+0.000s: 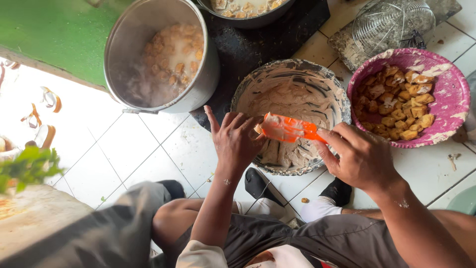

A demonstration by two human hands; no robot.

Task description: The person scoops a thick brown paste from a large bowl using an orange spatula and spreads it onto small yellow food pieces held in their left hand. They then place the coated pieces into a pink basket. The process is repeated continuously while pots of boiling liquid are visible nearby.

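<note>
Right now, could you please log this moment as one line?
left hand: holding food piece at bowl of batter | right hand: gripping orange spatula | pink basket: fried pieces

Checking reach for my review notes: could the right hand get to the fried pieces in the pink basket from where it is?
Probably yes. The right hand sits beside the pink basket, with nothing between them, and the fried pieces lie uncovered. But its fingers already hold the orange spatula.

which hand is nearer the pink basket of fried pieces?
Right. The right hand grips the orange spatula just left of and below the pink basket. The left hand is farther off, over the near rim of the batter bowl.
</note>
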